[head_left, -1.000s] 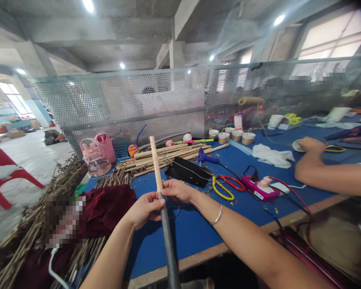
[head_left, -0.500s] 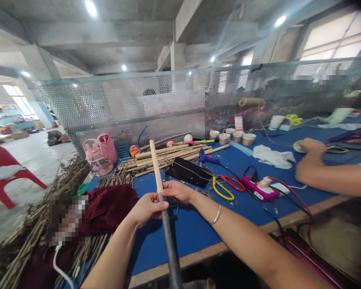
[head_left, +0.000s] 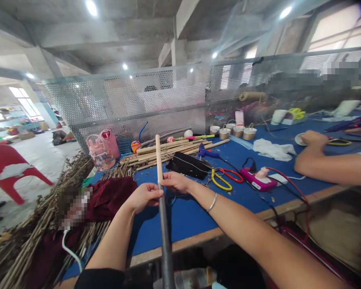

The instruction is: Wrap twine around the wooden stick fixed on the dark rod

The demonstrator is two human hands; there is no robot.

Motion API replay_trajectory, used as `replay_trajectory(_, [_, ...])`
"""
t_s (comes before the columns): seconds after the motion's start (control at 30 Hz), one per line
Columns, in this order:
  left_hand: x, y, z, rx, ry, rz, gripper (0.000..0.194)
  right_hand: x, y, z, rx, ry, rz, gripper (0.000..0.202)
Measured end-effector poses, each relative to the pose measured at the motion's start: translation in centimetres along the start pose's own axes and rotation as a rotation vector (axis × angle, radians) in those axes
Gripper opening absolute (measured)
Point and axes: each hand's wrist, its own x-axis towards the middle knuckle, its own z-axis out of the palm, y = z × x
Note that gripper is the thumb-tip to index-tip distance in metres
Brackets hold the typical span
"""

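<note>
A long pole stands near upright before me, with a pale wooden upper part [head_left: 159,160] and a dark grey lower part [head_left: 165,245]. Where the two parts meet, my left hand [head_left: 147,196] pinches the dark part from the left side. My right hand [head_left: 176,182], with a silver bangle on its wrist, pinches the pole just above, at the base of the pale part. A thin dark loop hangs to the right of the pole, below my right hand. Behind the hands, pale sticks [head_left: 147,155] lie beside a black cloth [head_left: 188,165].
Yellow-handled and red-handled scissors [head_left: 221,184], a blue glue gun [head_left: 209,152] and a magenta power strip [head_left: 258,180] lie on the blue table [head_left: 189,224]. Dry stalks and maroon cloth [head_left: 111,198] are at the left. At right, another person's hand [head_left: 314,138] holds a white cup.
The view has shifted slightly. The pole now stands straighter, and both hands sit a little higher in view, still gripping it near the joint.
</note>
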Motion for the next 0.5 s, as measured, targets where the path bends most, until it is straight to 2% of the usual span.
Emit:
replay_trajectory(0.13, [0.0,-0.1,0.0,-0.083,-0.111,-0.017,0.036,0.1,0.2,0.4,-0.004,0.009,-0.001,0.038])
replay_trajectory(0.37, [0.5,-1.7,0.6,-0.066,0.057,-0.002,0.037,0.5,0.7,1.0,-0.161,0.116,0.017,0.035])
replay_trajectory(0.5, [0.0,-1.7,0.7,-0.095,0.047,0.008,0.039,0.5,0.8,0.7,-0.071,0.037,0.051,0.036])
